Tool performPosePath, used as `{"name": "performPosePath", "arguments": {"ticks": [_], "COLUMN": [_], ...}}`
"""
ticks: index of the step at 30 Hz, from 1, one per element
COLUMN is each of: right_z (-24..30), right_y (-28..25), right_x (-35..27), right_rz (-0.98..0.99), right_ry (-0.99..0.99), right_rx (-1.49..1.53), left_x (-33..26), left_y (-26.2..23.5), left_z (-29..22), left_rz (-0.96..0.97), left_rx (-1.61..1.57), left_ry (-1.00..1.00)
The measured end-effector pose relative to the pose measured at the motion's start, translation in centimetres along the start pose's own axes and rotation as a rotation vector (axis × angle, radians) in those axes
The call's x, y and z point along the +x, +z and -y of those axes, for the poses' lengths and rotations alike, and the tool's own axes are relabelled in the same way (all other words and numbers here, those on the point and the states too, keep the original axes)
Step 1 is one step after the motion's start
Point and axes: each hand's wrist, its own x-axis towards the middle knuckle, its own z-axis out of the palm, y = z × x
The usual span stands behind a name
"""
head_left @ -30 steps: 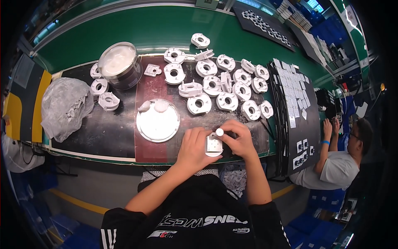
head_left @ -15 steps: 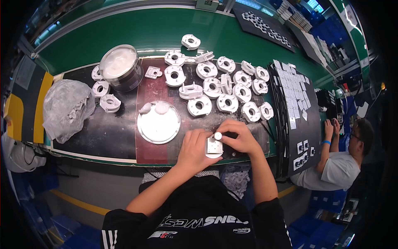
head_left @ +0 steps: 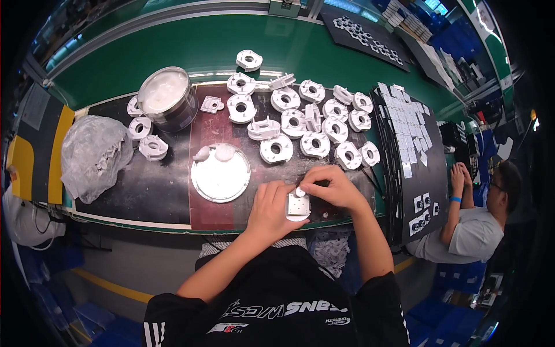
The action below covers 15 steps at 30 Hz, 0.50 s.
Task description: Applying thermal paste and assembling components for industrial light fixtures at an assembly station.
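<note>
My left hand [head_left: 267,213] is closed around the side of a white plastic part with a square, dotted plate [head_left: 298,206] on top, held near the front edge of the table. A rounded white rim shows below the plate. Between the closed thumb and fingers of my right hand [head_left: 336,188] is a small round white piece [head_left: 300,192]. That piece is at the far edge of the plate; whether it touches the plate I cannot tell. The fingertips of my left hand are partly hidden behind the part.
Several white ring-shaped housings [head_left: 276,149] lie beyond my hands. A round white lid [head_left: 221,178] with soft lumps on it lies left, before a tub of white paste [head_left: 165,95] and a plastic bag [head_left: 95,156]. Black boards with white cards [head_left: 411,130] are stacked right, near a co-worker [head_left: 471,220].
The small round piece in my right hand has shifted slightly left and now looks more tilted. My left hand stays on the white part. The co-worker's hands have drawn slightly nearer their body.
</note>
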Motion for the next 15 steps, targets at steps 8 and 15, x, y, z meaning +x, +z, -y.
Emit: {"name": "performPosePath", "arguments": {"ticks": [8, 15], "right_z": [0.1, -0.3], "right_y": [0.2, 1.1], "right_x": [0.6, -1.1], "right_rz": [-0.016, -0.179], "right_ry": [0.034, 0.109], "right_rx": [0.028, 0.154], "left_x": [0.1, -0.2], "left_y": [0.0, -0.1], "left_z": [-0.1, 0.1], "left_rz": [-0.015, -0.020], "left_rx": [-0.006, -0.016], "left_ry": [0.009, 0.018]}}
